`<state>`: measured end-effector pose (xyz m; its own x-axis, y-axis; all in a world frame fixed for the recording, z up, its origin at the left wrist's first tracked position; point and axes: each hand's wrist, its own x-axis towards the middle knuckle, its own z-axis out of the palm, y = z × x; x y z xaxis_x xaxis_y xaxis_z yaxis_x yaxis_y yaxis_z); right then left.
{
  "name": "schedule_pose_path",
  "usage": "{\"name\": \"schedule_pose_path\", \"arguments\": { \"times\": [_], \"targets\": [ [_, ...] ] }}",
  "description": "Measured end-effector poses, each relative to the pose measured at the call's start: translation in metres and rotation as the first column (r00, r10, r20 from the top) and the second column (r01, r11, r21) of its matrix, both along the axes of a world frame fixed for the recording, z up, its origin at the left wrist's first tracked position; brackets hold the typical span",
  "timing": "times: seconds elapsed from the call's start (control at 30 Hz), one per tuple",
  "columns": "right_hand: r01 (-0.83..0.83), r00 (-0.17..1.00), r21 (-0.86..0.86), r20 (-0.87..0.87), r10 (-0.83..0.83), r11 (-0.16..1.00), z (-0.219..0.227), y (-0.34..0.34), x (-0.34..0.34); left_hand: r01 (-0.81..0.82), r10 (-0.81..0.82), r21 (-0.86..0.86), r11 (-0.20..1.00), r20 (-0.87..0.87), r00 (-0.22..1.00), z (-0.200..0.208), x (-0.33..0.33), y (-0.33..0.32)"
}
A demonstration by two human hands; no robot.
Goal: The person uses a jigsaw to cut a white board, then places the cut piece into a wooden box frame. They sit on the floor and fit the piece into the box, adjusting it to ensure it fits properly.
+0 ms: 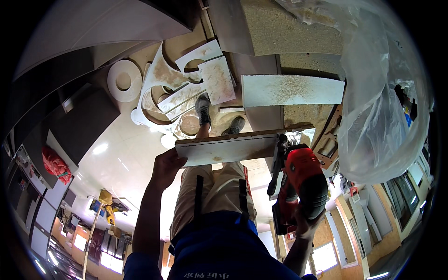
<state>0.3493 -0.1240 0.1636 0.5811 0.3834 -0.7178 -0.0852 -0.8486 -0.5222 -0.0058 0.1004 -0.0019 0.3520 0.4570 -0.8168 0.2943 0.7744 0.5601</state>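
Head view: white board (227, 151) sits at dial centre, lying crosswise over the person's legs, rough brown long edge toward 12. Left hand (167, 167): grip closed on the board's 9 o'clock end, thumb on the pale face, other fingers mostly hidden. Right hand (308, 225): grip wrapped round the red-and-black power tool (305, 179), board's 4 o'clock side, red glow on its housing. Tool's flat plate is at the board's right end; can't tell if touching.

From the board: scrap panel (218, 81) at 12 among cut-out pieces, shoe (202, 109) at 11, white ring (113, 79) at 10, red bag (56, 165) at 9, clear plastic sheet (371, 126) near 3, white strip (293, 90) between 1 and 2.
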Motion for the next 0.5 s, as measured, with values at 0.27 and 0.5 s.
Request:
{"name": "schedule_pose_path", "arguments": {
  "times": [0.27, 0.5],
  "targets": [
    [-0.029, 0.999, -0.017, 0.037, 0.030, 0.999, 0.0023, 0.0084, -0.0028, 0.019, -0.019, 0.014, 1.000, -0.003, 1.000, 0.0018, 0.0012, 0.0018],
    [-0.045, 0.998, -0.002, 0.054, 0.045, 0.999, 0.0005, 0.0068, -0.0028, 0.000, 0.000, -0.005, 1.000, -0.006, 1.000, 0.0009, 0.0011, 0.0012]
  ]
}}
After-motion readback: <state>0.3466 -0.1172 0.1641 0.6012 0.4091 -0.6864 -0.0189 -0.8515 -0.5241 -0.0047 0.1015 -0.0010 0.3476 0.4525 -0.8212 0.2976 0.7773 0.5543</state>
